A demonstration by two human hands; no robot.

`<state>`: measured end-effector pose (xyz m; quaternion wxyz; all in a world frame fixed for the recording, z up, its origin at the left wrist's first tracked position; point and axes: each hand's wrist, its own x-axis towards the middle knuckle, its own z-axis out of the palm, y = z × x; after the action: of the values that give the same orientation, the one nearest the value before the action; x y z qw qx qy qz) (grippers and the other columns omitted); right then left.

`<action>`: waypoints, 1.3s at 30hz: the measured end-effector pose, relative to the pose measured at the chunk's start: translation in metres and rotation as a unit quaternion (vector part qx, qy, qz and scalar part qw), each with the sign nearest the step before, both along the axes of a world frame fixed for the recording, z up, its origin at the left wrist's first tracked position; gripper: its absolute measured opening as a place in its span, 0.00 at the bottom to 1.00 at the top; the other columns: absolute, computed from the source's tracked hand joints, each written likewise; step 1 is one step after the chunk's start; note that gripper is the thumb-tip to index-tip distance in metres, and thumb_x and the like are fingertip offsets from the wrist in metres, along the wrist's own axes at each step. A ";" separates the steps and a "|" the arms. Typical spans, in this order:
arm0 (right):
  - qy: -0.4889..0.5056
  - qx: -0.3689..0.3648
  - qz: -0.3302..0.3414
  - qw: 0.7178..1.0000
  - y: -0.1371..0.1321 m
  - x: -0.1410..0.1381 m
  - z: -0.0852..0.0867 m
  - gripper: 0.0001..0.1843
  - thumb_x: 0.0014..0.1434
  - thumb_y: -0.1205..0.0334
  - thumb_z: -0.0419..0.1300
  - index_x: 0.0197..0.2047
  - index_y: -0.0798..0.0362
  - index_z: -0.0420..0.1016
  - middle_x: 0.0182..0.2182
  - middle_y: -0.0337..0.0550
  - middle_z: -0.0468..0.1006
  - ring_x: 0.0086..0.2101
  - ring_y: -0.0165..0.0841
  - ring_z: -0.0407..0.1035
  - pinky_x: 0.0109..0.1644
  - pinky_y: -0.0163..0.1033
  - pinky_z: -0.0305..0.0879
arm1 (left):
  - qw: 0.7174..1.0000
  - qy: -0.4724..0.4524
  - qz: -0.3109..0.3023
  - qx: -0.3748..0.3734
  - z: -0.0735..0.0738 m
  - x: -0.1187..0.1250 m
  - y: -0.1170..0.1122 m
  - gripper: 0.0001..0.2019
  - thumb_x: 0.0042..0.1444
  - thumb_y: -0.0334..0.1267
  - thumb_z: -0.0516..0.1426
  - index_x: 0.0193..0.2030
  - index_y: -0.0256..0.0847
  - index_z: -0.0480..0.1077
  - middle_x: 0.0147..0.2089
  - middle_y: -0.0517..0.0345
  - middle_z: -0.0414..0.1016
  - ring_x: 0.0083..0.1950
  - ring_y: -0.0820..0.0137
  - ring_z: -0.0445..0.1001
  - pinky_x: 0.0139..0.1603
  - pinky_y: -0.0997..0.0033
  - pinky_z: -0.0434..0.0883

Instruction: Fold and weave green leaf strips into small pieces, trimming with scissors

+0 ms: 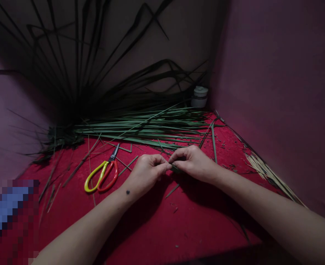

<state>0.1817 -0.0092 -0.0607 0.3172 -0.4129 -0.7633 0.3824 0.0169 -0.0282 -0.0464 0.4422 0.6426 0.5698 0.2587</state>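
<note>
My left hand (pixel 150 167) and my right hand (pixel 194 162) meet above the red surface, thumb and fingertips pinched together. Between them is a small dark green piece of leaf (pixel 175 169), mostly hidden by the fingers. Both hands are closed on it, and its exact shape is too dark to make out. Left of my left hand lies a pair of scissors (pixel 108 170) with one yellow and one red handle, blades pointing away from me. A short cut strip of leaf (pixel 172 191) rests just below the hands.
Long green leaf strips (pixel 140 129) lie in a pile beyond the hands, with dark fronds (pixel 82 88) rising against the wall. A white lidded jar (pixel 199 97) stands in the back corner. Thin pale sticks (pixel 264 171) lie along the right wall. Leaf scraps dot the red surface (pixel 151 232).
</note>
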 end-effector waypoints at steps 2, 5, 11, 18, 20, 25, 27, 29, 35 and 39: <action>0.017 -0.007 0.002 1.000 0.001 0.000 -0.002 0.11 0.48 0.74 0.55 0.30 0.55 0.78 0.25 0.39 0.78 0.27 0.28 0.70 0.32 0.32 0.63 | 1.000 -0.005 0.006 -0.014 0.000 0.001 0.001 0.09 0.47 0.39 0.57 0.22 0.36 0.68 0.14 0.66 0.62 0.15 0.80 0.56 0.16 0.79 0.53; 0.038 0.018 -0.008 0.999 0.000 0.000 -0.004 0.09 0.49 0.72 0.56 0.30 0.54 0.78 0.26 0.39 0.78 0.29 0.28 0.70 0.33 0.32 0.63 | 0.998 -0.030 0.010 -0.052 -0.001 0.001 0.003 0.09 0.46 0.39 0.57 0.21 0.36 0.67 0.13 0.66 0.61 0.14 0.80 0.56 0.15 0.79 0.52; 0.052 0.027 -0.025 0.998 -0.005 -0.002 -0.005 0.05 0.49 0.72 0.57 0.29 0.55 0.73 0.25 0.37 0.75 0.27 0.27 0.67 0.31 0.32 0.62 | 0.996 -0.055 0.015 -0.069 -0.001 0.000 0.003 0.09 0.46 0.38 0.57 0.21 0.36 0.66 0.13 0.66 0.61 0.14 0.80 0.55 0.14 0.79 0.52; 0.079 -0.035 -0.010 0.996 -0.006 0.000 -0.010 0.06 0.47 0.74 0.56 0.30 0.55 0.69 0.24 0.36 0.72 0.26 0.26 0.65 0.29 0.32 0.61 | 0.997 -0.035 -0.047 -0.047 -0.003 -0.002 0.003 0.08 0.46 0.39 0.57 0.23 0.36 0.67 0.15 0.65 0.62 0.15 0.79 0.58 0.15 0.79 0.55; 0.085 -0.045 -0.005 0.995 -0.006 0.001 -0.010 0.06 0.47 0.73 0.56 0.30 0.55 0.69 0.24 0.36 0.72 0.25 0.26 0.65 0.28 0.31 0.61 | 0.996 -0.039 -0.061 -0.045 -0.005 -0.004 0.004 0.08 0.47 0.39 0.57 0.23 0.36 0.67 0.15 0.65 0.62 0.15 0.79 0.58 0.15 0.79 0.55; 0.092 -0.041 -0.011 0.995 -0.006 0.001 -0.010 0.05 0.47 0.73 0.57 0.29 0.55 0.69 0.24 0.35 0.71 0.25 0.26 0.64 0.29 0.32 0.61 | 0.997 -0.031 -0.057 -0.043 -0.006 -0.005 0.004 0.08 0.47 0.39 0.56 0.24 0.36 0.68 0.15 0.65 0.63 0.15 0.79 0.58 0.15 0.79 0.56; 0.099 -0.047 -0.005 0.994 -0.005 0.001 -0.012 0.05 0.47 0.72 0.57 0.29 0.55 0.69 0.24 0.36 0.72 0.26 0.26 0.65 0.29 0.32 0.61 | 0.997 -0.031 -0.066 -0.037 -0.004 -0.005 0.002 0.07 0.47 0.39 0.56 0.25 0.37 0.68 0.16 0.65 0.63 0.16 0.78 0.59 0.16 0.79 0.57; 0.106 -0.056 0.000 0.993 -0.005 0.001 -0.013 0.05 0.47 0.72 0.57 0.30 0.55 0.70 0.25 0.36 0.72 0.27 0.26 0.66 0.30 0.32 0.62 | 0.996 -0.027 -0.079 -0.028 -0.002 -0.005 0.001 0.07 0.48 0.38 0.56 0.25 0.37 0.69 0.17 0.65 0.63 0.18 0.78 0.61 0.17 0.79 0.58; 0.134 -0.144 0.049 0.979 0.000 0.004 -0.009 0.07 0.46 0.70 0.60 0.32 0.56 0.70 0.22 0.35 0.72 0.24 0.26 0.65 0.27 0.31 0.60 | 0.995 -0.026 -0.088 -0.040 0.002 -0.003 -0.001 0.06 0.47 0.37 0.56 0.24 0.36 0.69 0.17 0.65 0.61 0.18 0.78 0.59 0.19 0.79 0.57; 0.129 -0.185 0.084 0.971 0.003 0.009 -0.002 0.07 0.47 0.68 0.60 0.33 0.57 0.73 0.26 0.38 0.75 0.27 0.27 0.68 0.32 0.32 0.63 | 0.995 -0.030 -0.086 -0.052 -0.001 -0.005 0.001 0.06 0.47 0.38 0.56 0.25 0.37 0.69 0.16 0.66 0.60 0.18 0.78 0.59 0.18 0.79 0.56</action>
<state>0.1908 -0.0062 -0.0624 0.2977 -0.3457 -0.6643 0.5921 0.0122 -0.0276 -0.0476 0.5126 0.6570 0.5116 0.2094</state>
